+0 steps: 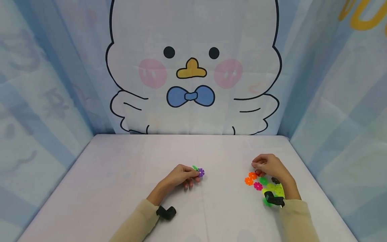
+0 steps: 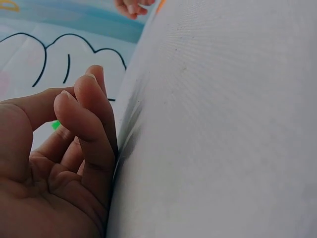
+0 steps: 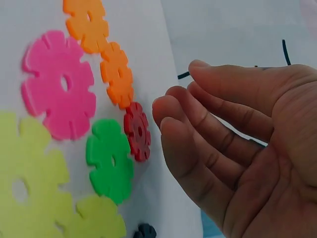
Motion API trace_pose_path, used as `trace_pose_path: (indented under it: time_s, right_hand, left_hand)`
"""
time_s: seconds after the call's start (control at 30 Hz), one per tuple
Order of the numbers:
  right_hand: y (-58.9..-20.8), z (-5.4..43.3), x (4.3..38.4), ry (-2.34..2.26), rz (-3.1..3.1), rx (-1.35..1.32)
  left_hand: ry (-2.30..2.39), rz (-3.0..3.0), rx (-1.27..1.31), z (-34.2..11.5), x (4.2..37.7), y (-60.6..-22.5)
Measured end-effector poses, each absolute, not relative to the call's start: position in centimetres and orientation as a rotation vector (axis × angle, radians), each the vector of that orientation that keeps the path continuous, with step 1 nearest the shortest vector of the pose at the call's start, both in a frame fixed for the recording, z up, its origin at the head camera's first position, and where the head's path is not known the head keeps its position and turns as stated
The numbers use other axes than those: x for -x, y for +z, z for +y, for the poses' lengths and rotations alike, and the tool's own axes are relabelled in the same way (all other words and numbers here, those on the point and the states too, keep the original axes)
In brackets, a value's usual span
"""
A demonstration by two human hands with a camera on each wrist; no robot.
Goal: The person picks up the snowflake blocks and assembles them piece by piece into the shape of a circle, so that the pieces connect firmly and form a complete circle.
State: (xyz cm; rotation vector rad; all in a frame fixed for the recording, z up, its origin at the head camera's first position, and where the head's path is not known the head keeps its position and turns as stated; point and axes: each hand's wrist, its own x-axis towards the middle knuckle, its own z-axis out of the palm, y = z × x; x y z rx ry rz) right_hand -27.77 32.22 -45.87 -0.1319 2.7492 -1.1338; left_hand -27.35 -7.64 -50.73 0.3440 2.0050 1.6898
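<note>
Worktop (image 1: 136, 154) carries a loose pile of notched discs (image 1: 270, 187). The right hand (image 1: 273, 166) hovers over the pile's far edge, its grip slack: thumb apart from bent fingers, nothing visible between them. The left hand (image 1: 181, 175) is well to the left of the pile, its grip pinching a purple disc (image 1: 201, 172) with a green piece (image 1: 195, 167) just behind it. The step in hand seems to be reaching for one more disc; the next move would call for a thumb-and-finger pinch, perhaps on the red disc (image 3: 141, 131) at the pile's far edge, near the right fingertips. A black wrist camera (image 1: 273, 199) covers some of the pile's near side, a dark disc (image 3: 145, 231) on the pile's right is cut off in the right wrist view, and how the purple and green pieces meet is too small to tell
</note>
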Motion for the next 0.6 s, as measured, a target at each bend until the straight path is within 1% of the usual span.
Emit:
trace_pose_path:
  time_s: [0.2,0.3,0.6]
  right_hand:
    - [-46.0,34.1,27.4,-0.937,2.830,0.098]
    - [-46.1,34.8,27.2,-0.859,2.842,0.123]
    - [-46.3,35.3,27.0,-0.826,2.824,0.141]
  left_hand:
    - [1.693,2.006,-0.348,-7.5,27.4,-50.8]
    - [1.689,2.008,-0.338,-7.5,27.5,-50.8]
    - [1.704,2.003,-0.336,-7.6,27.4,-50.7]
